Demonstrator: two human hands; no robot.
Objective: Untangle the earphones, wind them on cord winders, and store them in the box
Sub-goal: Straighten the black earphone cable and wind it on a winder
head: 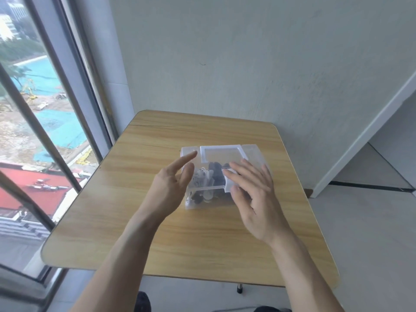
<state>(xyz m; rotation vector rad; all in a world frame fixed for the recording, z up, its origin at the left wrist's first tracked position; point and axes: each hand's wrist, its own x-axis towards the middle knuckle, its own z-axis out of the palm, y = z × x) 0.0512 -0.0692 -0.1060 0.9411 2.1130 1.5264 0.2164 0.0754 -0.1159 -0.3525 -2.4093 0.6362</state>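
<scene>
A tall window is filling the far left, beside the wooden surface, which is showing a pale, smooth grain and rounded corners. The left hand is hovering with fingers straight and spread, holding nothing, at the left wall of the box. That box, sitting mid-surface, is a translucent rigid plastic, rectangular, with a white framed lid lying across its far part. Inside, white and dark earphones are lying bundled; they are probably light, limp and snag-prone, best pinched at the coil. The right hand is reaching flat-fingered over the box's right side, gripping nothing.
</scene>
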